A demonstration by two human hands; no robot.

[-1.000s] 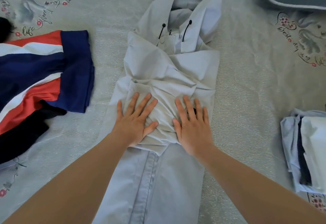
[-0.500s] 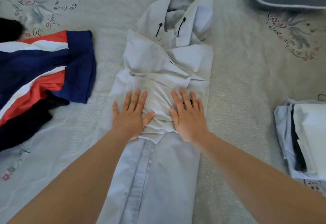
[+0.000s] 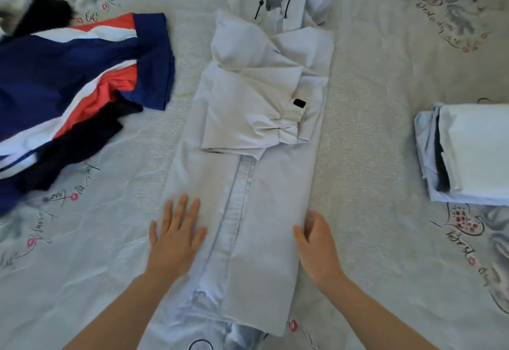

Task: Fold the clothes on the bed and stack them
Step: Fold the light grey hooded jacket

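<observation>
Pale grey-blue cloth makes up the hooded jacket (image 3: 264, 173), which lies lengthwise down the middle of the bed sheet (image 3: 371, 129), folded into a long narrow strip with its hood and two black drawcords toward the far edge and its hem toward the near edge. Both sleeves are folded in across the chest, the upper one ending in a gathered cuff with a small black tab. The left hand (image 3: 176, 236) lies flat on the jacket's left side close to the hem, fingers straight and spread, gripping nothing. The right hand (image 3: 316, 247) sits at the jacket's right edge, thumb on top of the cloth and fingers curled against or under that edge; whether it actually pinches the cloth cannot be told. Toward the left edge of the bed lies an unfolded navy, red and white striped shirt (image 3: 68, 80), with a black garment (image 3: 77, 143) partly under it. Near the right edge, well apart from the jacket, rests a stack of folded clothes (image 3: 468, 154) with a white piece on top.
</observation>
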